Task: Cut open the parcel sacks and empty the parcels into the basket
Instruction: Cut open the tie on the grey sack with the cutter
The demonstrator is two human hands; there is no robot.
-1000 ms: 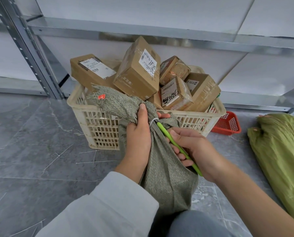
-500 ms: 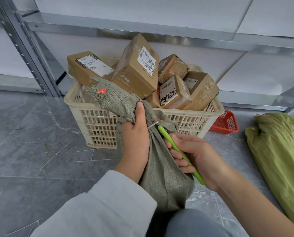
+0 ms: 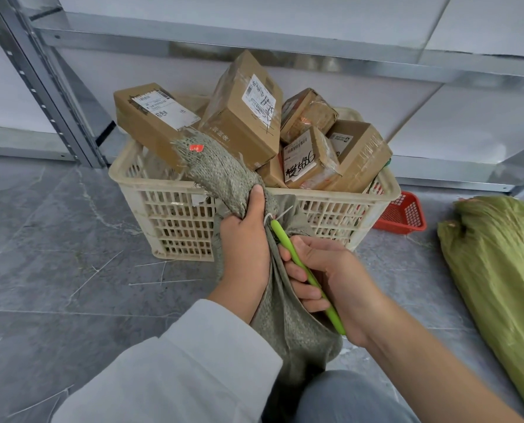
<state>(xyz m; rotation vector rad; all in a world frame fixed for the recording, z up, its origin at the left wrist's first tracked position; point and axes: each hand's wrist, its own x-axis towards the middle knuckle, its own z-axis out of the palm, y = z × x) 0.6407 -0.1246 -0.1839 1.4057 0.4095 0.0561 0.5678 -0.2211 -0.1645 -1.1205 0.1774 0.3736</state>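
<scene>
Grey woven sack (image 3: 288, 315) stands between the person's knees, in front of the basket (image 3: 175, 209) and touching its near wall. Left hand (image 3: 245, 248) grips the gathered neck of the sack, fingers wrapped round it, thumb up along the cloth. Loose top of the sack flops above the fist, over the basket rim, and bears a small red sticker (image 3: 196, 148). White tie (image 3: 280, 213) cinches the neck just beside the left thumb. Right hand (image 3: 340, 282) holds a green cutter (image 3: 285, 241), fingers curled round its handle, tip pointing up at the tie; blade too small to tell whether it touches. Basket is cream, slatted and heaped above its rim with brown cardboard parcels (image 3: 242, 117), most with white labels. Small red basket (image 3: 402, 216) sits on the floor (image 3: 56, 254) just behind its right corner. Second sack, green (image 3: 498, 270), lies on the floor to the right, well apart from the hands. Metal rack (image 3: 56, 87) stands behind the basket. Pale sleeve (image 3: 178, 367) covers the left forearm; the right forearm is bare.
</scene>
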